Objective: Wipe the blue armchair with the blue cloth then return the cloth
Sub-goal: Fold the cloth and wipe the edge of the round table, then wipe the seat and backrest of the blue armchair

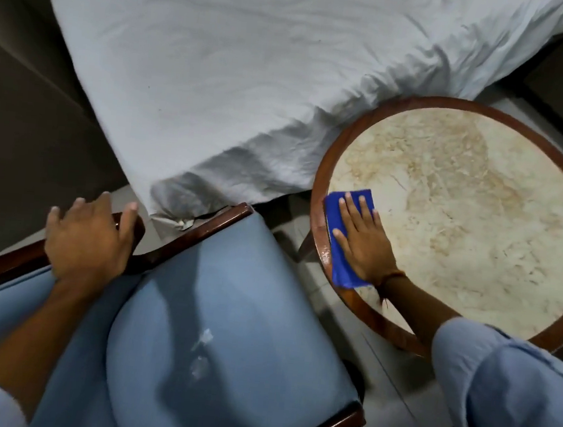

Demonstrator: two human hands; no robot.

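The blue armchair (229,311) fills the lower left, with a padded seat and dark wooden arms. White scuffs mark the middle of its seat. My left hand (88,236) rests on the chair's far wooden armrest, fingers curled over it. The blue cloth (337,208) lies folded at the left edge of the round table (462,210). My right hand (363,242) lies flat on the cloth, fingers spread, pressing it onto the table top and wooden rim.
A bed with a crumpled white sheet (235,71) runs across the top, its corner close to the armchair and the table. The table has a marble top and a brown wooden rim. Pale floor (381,378) shows between chair and table.
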